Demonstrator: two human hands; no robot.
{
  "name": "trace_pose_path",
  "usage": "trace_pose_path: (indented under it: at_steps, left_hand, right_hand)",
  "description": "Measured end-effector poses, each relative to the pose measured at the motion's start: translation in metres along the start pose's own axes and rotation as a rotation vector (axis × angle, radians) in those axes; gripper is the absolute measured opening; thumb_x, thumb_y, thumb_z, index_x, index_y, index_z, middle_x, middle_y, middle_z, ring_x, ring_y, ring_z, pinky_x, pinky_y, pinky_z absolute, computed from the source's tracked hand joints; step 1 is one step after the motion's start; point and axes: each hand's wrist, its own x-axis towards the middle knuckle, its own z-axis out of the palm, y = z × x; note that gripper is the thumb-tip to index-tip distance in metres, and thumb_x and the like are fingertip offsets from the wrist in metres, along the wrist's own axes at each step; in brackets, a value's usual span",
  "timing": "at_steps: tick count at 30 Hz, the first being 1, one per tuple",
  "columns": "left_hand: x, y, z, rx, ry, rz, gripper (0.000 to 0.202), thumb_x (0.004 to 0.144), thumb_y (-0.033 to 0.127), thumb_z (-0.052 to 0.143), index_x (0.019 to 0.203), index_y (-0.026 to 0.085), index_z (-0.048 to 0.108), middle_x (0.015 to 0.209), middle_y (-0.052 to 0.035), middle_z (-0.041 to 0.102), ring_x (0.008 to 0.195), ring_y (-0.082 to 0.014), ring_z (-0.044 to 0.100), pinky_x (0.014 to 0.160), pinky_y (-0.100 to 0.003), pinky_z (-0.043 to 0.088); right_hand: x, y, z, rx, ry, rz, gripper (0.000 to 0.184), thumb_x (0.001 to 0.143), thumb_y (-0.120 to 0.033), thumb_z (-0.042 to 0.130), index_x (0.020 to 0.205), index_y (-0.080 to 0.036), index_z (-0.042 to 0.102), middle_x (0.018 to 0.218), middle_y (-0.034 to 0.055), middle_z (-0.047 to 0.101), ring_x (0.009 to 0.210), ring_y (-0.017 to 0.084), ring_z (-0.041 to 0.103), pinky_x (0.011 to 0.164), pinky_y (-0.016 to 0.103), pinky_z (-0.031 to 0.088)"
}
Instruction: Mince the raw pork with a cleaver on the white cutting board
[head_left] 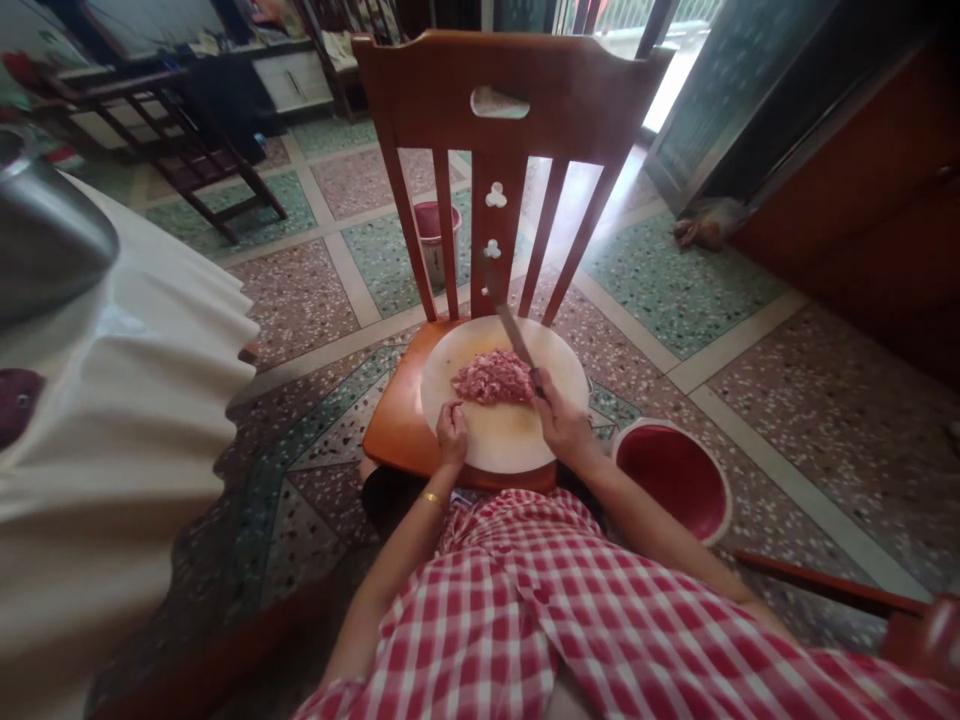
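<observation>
Far left: a metal pot point(56, 225) on a worktop point(154, 400) draped in cream cloth. Centre: a wooden chair point(401, 415) with slatted back; a bin point(437, 222) stands on the floor beyond it, seen through the slats. On the chair seat, a round cutting board point(499, 445) carries a heap of chopped meat point(491, 378), roughly mid-board. Left hand point(452, 432), gold bracelet point(433, 498) at wrist, is at the board's near left; fingers curled together, contents if any cannot be told. Knife point(514, 335) angles away across the meat's right side; blade contact unclear. Right hand point(564, 425): fingers clamped on the knife handle. Right, on floor: red-lined bucket point(667, 475).
</observation>
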Motion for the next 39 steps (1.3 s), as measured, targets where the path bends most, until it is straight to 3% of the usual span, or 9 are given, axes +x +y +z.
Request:
trace_pose_path:
  at_steps: [4, 11, 17, 23, 25, 30, 35, 37, 39]
  left_hand:
    - [-0.002, -0.006, 0.001, 0.025, -0.018, 0.047, 0.021, 0.086, 0.026, 0.037, 0.094, 0.018, 0.055, 0.078, -0.0027, 0.055, 0.075, -0.0141, 0.053, 0.072, -0.026, 0.043]
    - [-0.004, -0.004, 0.0, 0.037, -0.019, 0.066, 0.022, 0.087, 0.025, 0.036, 0.095, 0.018, 0.056, 0.082, -0.0039, 0.057, 0.08, -0.015, 0.055, 0.075, -0.028, 0.044]
    - [-0.003, -0.007, 0.0, 0.057, -0.036, 0.085, 0.022, 0.087, 0.025, 0.035, 0.095, 0.018, 0.055, 0.084, -0.0049, 0.058, 0.083, -0.0161, 0.055, 0.078, -0.029, 0.044]
    - [-0.003, -0.005, -0.001, 0.056, -0.03, 0.085, 0.022, 0.087, 0.024, 0.035, 0.094, 0.019, 0.056, 0.086, -0.005, 0.058, 0.085, -0.0162, 0.055, 0.08, -0.03, 0.043]
    - [-0.004, -0.005, -0.001, 0.058, -0.027, 0.082, 0.022, 0.087, 0.024, 0.036, 0.094, 0.019, 0.056, 0.086, -0.0049, 0.058, 0.085, -0.0161, 0.055, 0.081, -0.03, 0.044]
    - [-0.003, -0.004, -0.001, 0.065, -0.025, 0.09, 0.022, 0.087, 0.023, 0.036, 0.094, 0.018, 0.055, 0.087, -0.0053, 0.058, 0.086, -0.0164, 0.055, 0.081, -0.03, 0.044]
    - [-0.003, -0.002, -0.001, 0.062, -0.036, 0.091, 0.022, 0.087, 0.024, 0.036, 0.094, 0.018, 0.056, 0.087, -0.0052, 0.058, 0.086, -0.0161, 0.055, 0.081, -0.03, 0.044]
    - [-0.004, -0.002, -0.001, 0.058, -0.034, 0.085, 0.022, 0.087, 0.024, 0.036, 0.095, 0.018, 0.055, 0.087, -0.0052, 0.058, 0.086, -0.0161, 0.055, 0.081, -0.03, 0.044]
    - [-0.004, -0.003, -0.001, 0.057, -0.029, 0.083, 0.022, 0.087, 0.025, 0.035, 0.094, 0.018, 0.055, 0.087, -0.0052, 0.058, 0.085, -0.0163, 0.055, 0.081, -0.03, 0.044]
  right_hand:
    - [0.004, 0.025, 0.024, -0.077, -0.248, 0.192, 0.05, 0.088, -0.022, 0.038, 0.138, -0.018, 0.037, 0.115, 0.01, 0.063, 0.095, 0.024, 0.063, 0.082, 0.033, 0.049]
    - [0.01, -0.016, -0.002, 0.027, -0.033, -0.037, 0.05, 0.092, -0.029, 0.034, 0.141, -0.023, 0.029, 0.134, 0.005, 0.048, 0.111, 0.02, 0.054, 0.091, 0.03, 0.044]
    - [0.003, 0.009, 0.028, -0.125, -0.269, 0.16, 0.049, 0.088, -0.022, 0.039, 0.137, -0.023, 0.037, 0.108, 0.0063, 0.066, 0.089, 0.023, 0.066, 0.081, 0.033, 0.05]
    - [0.011, -0.018, -0.008, -0.004, -0.037, -0.047, 0.05, 0.092, -0.03, 0.033, 0.141, -0.026, 0.028, 0.131, 0.0035, 0.051, 0.113, 0.021, 0.053, 0.093, 0.032, 0.043]
    - [0.011, -0.015, 0.0, -0.019, -0.034, -0.016, 0.051, 0.092, -0.028, 0.033, 0.142, -0.023, 0.028, 0.13, 0.0057, 0.051, 0.113, 0.022, 0.053, 0.093, 0.033, 0.042]
    - [0.003, 0.009, 0.024, -0.091, -0.265, 0.197, 0.049, 0.088, -0.024, 0.039, 0.137, -0.025, 0.038, 0.117, 0.0043, 0.062, 0.1, 0.023, 0.061, 0.089, 0.035, 0.046]
    - [0.011, -0.021, -0.006, 0.034, -0.05, -0.006, 0.048, 0.091, -0.029, 0.035, 0.139, -0.026, 0.033, 0.13, 0.0029, 0.052, 0.113, 0.021, 0.053, 0.094, 0.033, 0.043]
    - [0.011, -0.023, -0.005, 0.043, 0.016, -0.045, 0.05, 0.092, -0.03, 0.034, 0.14, -0.021, 0.031, 0.134, 0.0053, 0.048, 0.116, 0.022, 0.05, 0.095, 0.033, 0.041]
    - [0.006, -0.013, 0.008, 0.003, -0.065, 0.032, 0.051, 0.09, -0.027, 0.036, 0.14, -0.019, 0.032, 0.127, 0.0082, 0.054, 0.111, 0.023, 0.055, 0.091, 0.034, 0.044]
